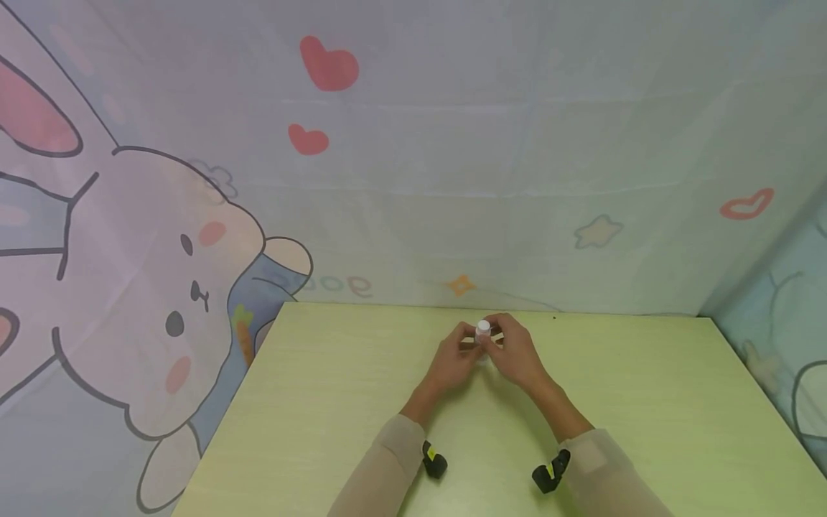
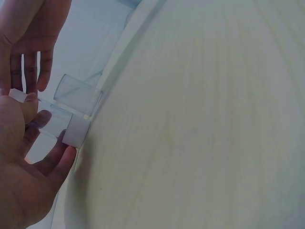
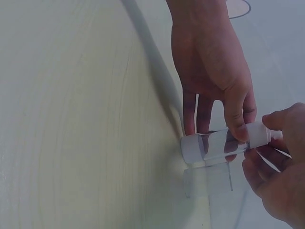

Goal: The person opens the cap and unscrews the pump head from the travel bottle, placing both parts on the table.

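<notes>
A small clear spray bottle [image 3: 214, 144] with a white base and white collar stands about upright between the two hands near the far part of the table. My left hand [image 1: 451, 365] holds its clear body between thumb and fingers. At the white top [image 3: 275, 135], the thumb and fingers of my right hand [image 1: 518, 359] pinch the narrow nozzle end. Beside the bottle, a clear cylindrical cap [image 2: 78, 95] stands on the table, and neither hand touches it. Whether the bottle's base touches the table, I cannot tell.
The pale yellow-green table [image 1: 336, 402] ends at a hanging cloth [image 1: 420, 215] printed with a rabbit and hearts. A black camera [image 1: 434, 463] sits at the left wrist, and another black camera [image 1: 550, 472] at the right wrist.
</notes>
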Demonstrator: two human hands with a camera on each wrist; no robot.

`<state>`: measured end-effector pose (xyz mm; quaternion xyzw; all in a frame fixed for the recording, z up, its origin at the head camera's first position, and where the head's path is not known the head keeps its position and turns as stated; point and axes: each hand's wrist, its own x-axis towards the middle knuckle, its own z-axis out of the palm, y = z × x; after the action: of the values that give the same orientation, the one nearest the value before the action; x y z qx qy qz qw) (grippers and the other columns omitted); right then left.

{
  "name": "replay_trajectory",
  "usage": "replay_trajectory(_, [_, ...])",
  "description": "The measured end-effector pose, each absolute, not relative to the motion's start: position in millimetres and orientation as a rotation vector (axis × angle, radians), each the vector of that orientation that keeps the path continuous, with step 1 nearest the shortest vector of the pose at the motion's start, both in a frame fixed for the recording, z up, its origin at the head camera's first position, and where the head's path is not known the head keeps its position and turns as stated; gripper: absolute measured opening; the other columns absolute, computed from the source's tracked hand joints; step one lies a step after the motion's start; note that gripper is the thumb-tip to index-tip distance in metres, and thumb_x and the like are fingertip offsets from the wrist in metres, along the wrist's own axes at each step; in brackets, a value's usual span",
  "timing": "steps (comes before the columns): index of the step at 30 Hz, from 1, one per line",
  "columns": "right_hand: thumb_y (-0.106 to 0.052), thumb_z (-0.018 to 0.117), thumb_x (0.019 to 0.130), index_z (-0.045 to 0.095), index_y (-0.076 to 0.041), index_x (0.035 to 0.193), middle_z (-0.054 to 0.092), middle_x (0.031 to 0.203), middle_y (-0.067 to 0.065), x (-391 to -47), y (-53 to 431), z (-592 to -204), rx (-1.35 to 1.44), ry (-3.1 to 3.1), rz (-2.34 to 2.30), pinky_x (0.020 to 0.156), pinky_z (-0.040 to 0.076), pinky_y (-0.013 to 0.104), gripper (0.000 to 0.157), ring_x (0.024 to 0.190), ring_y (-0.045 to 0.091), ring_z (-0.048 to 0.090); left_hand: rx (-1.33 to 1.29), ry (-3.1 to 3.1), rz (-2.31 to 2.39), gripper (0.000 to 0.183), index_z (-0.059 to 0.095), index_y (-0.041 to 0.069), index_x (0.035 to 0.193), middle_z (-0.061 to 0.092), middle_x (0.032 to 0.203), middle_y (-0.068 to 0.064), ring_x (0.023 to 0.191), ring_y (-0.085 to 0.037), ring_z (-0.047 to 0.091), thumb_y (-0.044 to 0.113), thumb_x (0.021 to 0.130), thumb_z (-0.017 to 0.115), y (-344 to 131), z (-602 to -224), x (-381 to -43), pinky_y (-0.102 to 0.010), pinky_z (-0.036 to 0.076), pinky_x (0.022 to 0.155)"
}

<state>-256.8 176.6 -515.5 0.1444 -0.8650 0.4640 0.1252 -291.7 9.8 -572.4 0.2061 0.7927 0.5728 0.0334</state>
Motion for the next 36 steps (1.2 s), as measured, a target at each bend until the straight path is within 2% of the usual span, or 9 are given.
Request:
replay_trajectory(7, [-0.016,0.074,0.1,0.063,0.003,0.121,0.066,0.114,0.018,-257.5,174.6,-513.1,0.304,-2.534,1.332,0.091,0.056,0.048,0.031,0.108,0.034,0.062,0.625,2.429,1.76,0.022,0.059,0.02,0.126,0.062,0.147,-0.008,0.129,-0.031,0.066,0.031,0.108,0.065,10.6,-571.8,-288.7,-0.041,0.06,0.099])
replay_trajectory(15, [-0.013,0.074,0.1,0.065,0.003,0.114,0.067,0.107,0.017,-259.3,172.3,-511.0,0.261,-2.508,1.334,0.089,0.058,0.047,0.023,0.103,0.033,0.065,0.617,2.458,1.75,0.023,0.059,0.02,0.125,0.063,0.146,-0.008,0.126,-0.03,0.068,0.034,0.107,0.066,12.8,-571.1,-290.8,-0.039,0.06,0.097])
replay_trajectory(24, [-0.012,0.071,0.103,0.065,0.004,0.114,0.066,0.109,0.018,-261.1,173.6,-517.9,0.363,-2.47,1.305,0.092,0.058,0.051,0.02,0.105,0.035,0.065,0.605,2.457,1.748,0.027,0.06,0.021,0.125,0.063,0.146,-0.007,0.126,-0.03,0.067,0.039,0.107,0.066,12.1,-570.1,-288.8,-0.041,0.06,0.098])
replay_trajectory(36, [-0.008,0.07,0.104,0.065,0.003,0.117,0.065,0.118,0.018,-260.9,172.8,-517.5,0.415,-2.484,1.312,0.096,0.059,0.049,0.017,0.108,0.035,0.066,0.596,2.463,1.75,0.022,0.06,0.022,0.125,0.064,0.145,-0.005,0.126,-0.029,0.068,0.031,0.107,0.067,11.1,-570.1,-290.2,-0.04,0.06,0.099])
